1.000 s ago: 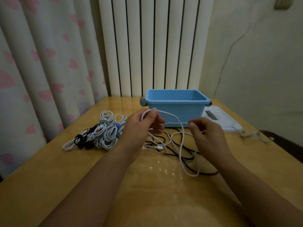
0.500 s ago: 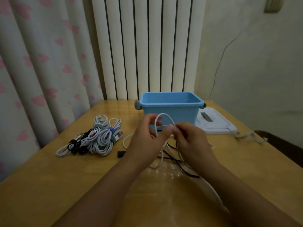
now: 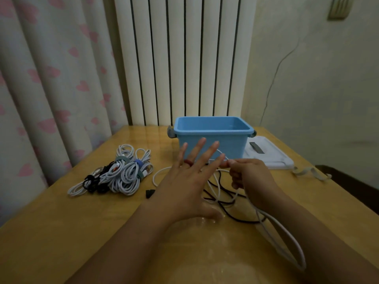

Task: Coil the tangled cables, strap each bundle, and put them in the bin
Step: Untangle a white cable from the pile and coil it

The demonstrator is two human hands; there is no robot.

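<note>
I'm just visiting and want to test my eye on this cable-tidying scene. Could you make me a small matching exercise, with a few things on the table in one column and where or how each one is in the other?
Things:
1. blue bin
2. strapped cable bundles
3. white cable
4. left hand

States or places:
A. pinched in the right hand, looping down toward the near table edge
B. fingers spread wide open
C. heaped on the left part of the table
D. standing at the far side of the table, nothing visible inside

Pairs: 1-D, 2-C, 3-A, 4-B
</note>
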